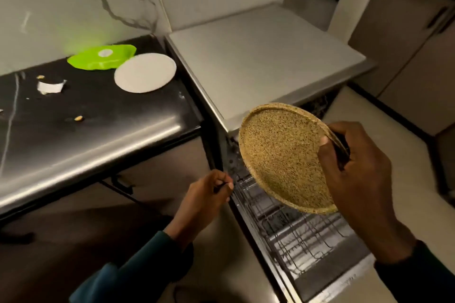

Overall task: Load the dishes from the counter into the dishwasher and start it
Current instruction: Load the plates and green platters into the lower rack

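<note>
- Right hand (357, 170) grips the speckled plate (283, 155) by its right rim, thumb on the face, fingers behind; plate is tilted, held above the rack (295, 233).
- Left hand (209, 194) has fingers curled at the rack's left edge; whether it holds the wire cannot be told.
- Rack is pulled out of the dishwasher (258, 56), partly covered by the plate.
- White plate (145, 72) and green plate (98, 58) lie touching on the counter (98, 130), beside scraps.
- Dishwasher interior is dark and indistinct.
</note>
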